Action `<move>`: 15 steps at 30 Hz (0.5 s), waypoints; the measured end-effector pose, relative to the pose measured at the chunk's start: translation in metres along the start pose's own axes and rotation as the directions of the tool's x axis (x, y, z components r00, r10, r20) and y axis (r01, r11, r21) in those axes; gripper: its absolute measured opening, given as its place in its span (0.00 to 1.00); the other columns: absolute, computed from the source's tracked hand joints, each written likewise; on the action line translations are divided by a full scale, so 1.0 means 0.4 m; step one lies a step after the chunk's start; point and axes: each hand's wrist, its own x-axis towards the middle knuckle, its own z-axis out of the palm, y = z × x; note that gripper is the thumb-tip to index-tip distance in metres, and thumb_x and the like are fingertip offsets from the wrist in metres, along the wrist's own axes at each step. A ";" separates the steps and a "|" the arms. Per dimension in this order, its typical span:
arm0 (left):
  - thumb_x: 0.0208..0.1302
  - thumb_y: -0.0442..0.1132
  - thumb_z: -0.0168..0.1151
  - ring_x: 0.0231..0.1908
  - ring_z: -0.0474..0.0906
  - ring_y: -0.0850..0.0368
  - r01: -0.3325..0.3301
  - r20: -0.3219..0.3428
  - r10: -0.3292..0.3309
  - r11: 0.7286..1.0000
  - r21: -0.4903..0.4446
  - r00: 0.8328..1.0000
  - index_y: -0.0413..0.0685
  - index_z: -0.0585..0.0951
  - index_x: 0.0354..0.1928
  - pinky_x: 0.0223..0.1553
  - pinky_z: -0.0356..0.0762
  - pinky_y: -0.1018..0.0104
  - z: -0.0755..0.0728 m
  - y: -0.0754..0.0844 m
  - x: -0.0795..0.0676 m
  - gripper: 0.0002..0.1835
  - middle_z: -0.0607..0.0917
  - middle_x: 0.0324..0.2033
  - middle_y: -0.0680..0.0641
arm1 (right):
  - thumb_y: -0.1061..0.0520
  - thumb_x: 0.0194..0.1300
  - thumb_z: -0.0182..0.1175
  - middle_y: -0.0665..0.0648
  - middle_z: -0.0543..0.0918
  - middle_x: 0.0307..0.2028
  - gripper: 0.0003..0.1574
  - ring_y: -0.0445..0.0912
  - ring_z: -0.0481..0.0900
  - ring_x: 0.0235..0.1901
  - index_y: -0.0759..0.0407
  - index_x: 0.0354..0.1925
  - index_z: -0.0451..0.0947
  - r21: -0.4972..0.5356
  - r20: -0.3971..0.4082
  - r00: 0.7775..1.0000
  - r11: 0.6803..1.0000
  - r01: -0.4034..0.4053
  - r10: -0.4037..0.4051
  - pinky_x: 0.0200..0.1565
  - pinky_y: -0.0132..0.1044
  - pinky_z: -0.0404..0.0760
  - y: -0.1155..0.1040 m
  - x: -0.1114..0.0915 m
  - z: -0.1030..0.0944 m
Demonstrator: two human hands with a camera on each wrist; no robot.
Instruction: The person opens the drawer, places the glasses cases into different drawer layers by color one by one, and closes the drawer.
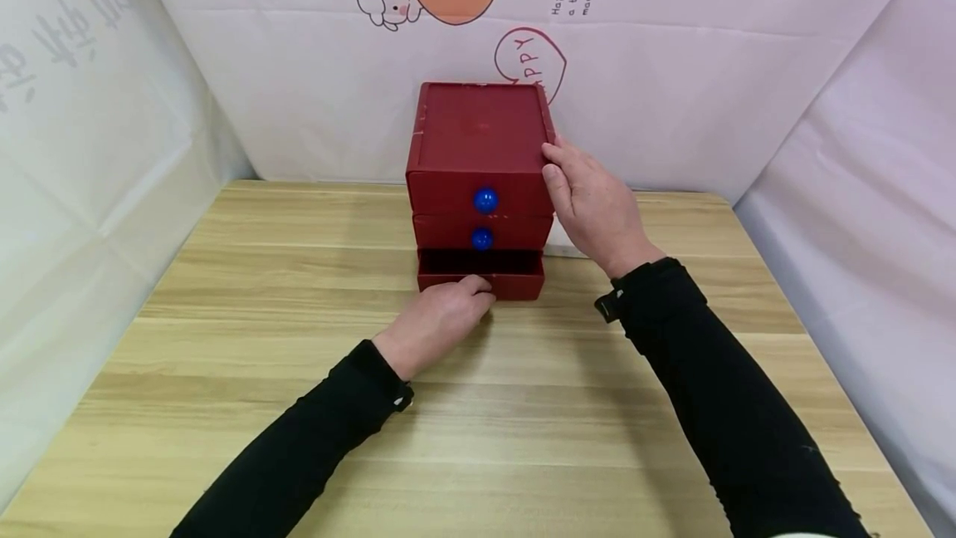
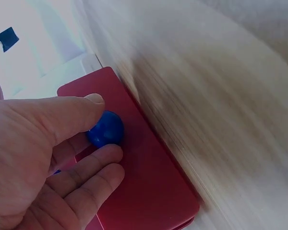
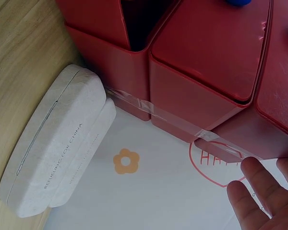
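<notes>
A dark red three-drawer box (image 1: 481, 127) stands at the back of the wooden table. Its bottom drawer (image 1: 523, 287) is pulled partway out, and the visible part of its inside is dark. My left hand (image 1: 441, 318) pinches the round blue knob (image 2: 107, 129) of that drawer between thumb and fingers. Blue knobs (image 1: 485, 200) also mark the two closed drawers above. My right hand (image 1: 597, 202) rests against the upper right side of the box, its fingers fairly straight. In the right wrist view, clear tape (image 3: 175, 120) runs along the side of the box.
A whitish hard case (image 3: 57, 143) with printed lettering lies close beside the box's right side, mostly hidden in the head view. Behind the box hangs a white printed cloth (image 1: 299, 90). More white cloth (image 1: 851, 189) borders the wooden table (image 1: 523, 438) on both sides.
</notes>
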 end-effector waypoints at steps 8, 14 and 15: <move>0.66 0.28 0.57 0.47 0.80 0.57 -0.002 0.001 0.002 1.000 -0.014 1.000 0.44 0.83 0.48 0.40 0.82 0.68 -0.008 0.015 -0.015 0.12 0.81 0.50 0.45 | 0.35 0.75 0.35 0.49 0.62 0.73 0.37 0.42 0.60 0.70 0.49 0.73 0.63 0.001 0.008 1.000 1.000 -0.004 0.004 0.63 0.50 0.71 -0.001 0.001 -0.001; 0.65 0.28 0.58 0.47 0.80 0.58 0.005 0.014 -0.005 1.000 -0.018 1.000 0.43 0.83 0.48 0.42 0.82 0.69 -0.010 0.030 -0.028 0.12 0.81 0.50 0.45 | 0.36 0.75 0.35 0.48 0.61 0.73 0.37 0.42 0.60 0.70 0.49 0.73 0.63 0.000 0.012 1.000 1.000 -0.006 0.006 0.64 0.49 0.71 -0.001 0.001 0.000; 0.65 0.28 0.58 0.46 0.80 0.58 0.005 0.013 -0.004 1.000 -0.015 1.000 0.44 0.83 0.49 0.42 0.82 0.69 -0.010 0.033 -0.030 0.12 0.81 0.50 0.45 | 0.36 0.75 0.35 0.48 0.61 0.73 0.37 0.42 0.60 0.70 0.49 0.73 0.63 0.001 0.011 1.000 1.000 -0.006 0.006 0.64 0.49 0.71 -0.001 0.001 0.000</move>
